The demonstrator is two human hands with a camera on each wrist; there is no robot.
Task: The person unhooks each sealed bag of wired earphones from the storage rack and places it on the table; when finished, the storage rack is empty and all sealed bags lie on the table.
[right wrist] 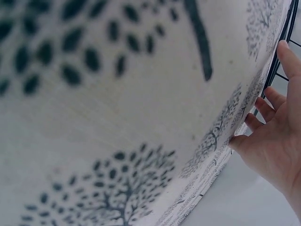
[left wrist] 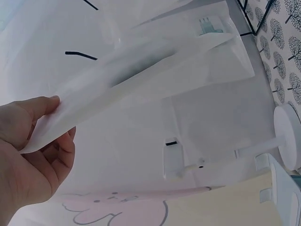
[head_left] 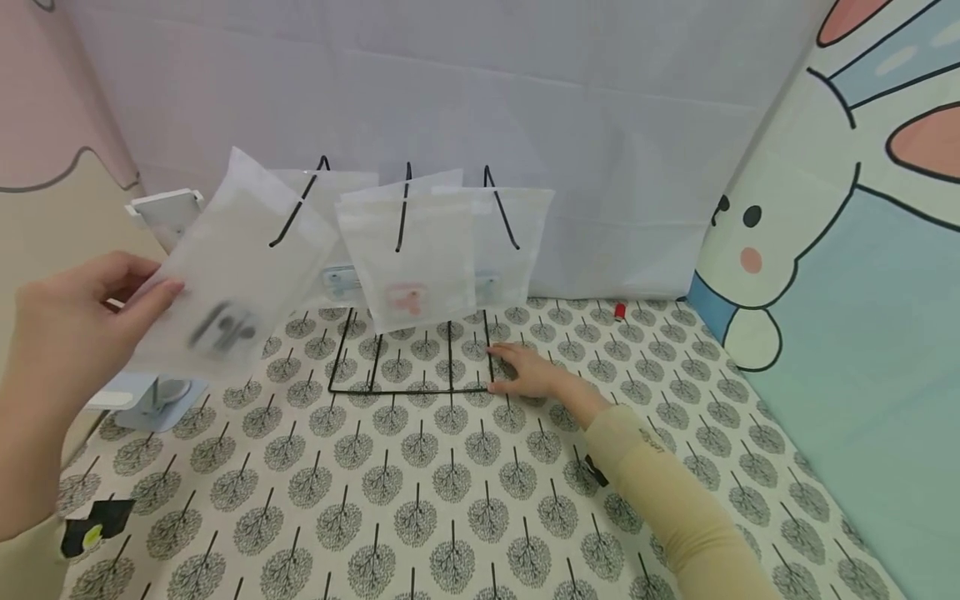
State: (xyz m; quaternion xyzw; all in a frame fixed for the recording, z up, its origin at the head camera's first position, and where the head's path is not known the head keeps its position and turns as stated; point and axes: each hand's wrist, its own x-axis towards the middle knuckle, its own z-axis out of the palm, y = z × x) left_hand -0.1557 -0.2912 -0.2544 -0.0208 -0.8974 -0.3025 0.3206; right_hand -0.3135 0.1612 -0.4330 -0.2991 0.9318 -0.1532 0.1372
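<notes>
1. The frosted pouch (head_left: 225,258) hung tilted at left of the frame, a blurred dark item (head_left: 225,329) showing through its lower part.
2. The left grip (head_left: 90,308) was clamped on the pouch's left edge, thumb on the near face and fingers behind, probably because a pinch there swung the flexible sheet out without covering the item.
3. The left prong (head_left: 300,208) crossed the pouch's upper right; it looked threaded through, though the hole could not be made out.
4. The prong belonged to a black wire rack (head_left: 408,391), its base flat on the worktop (head_left: 450,517), presumably for stability.
5. The right grip (head_left: 528,371) held nothing, fingers apart at the base's right end, likely steadying the light frame against the sideways pull.
6. Other pouches hung at centre: a front one (head_left: 442,242) with a pink item, a right one (head_left: 517,225) and a partly hidden one (head_left: 318,296), spread over prongs, seemingly so that each could be reached separately.
</notes>
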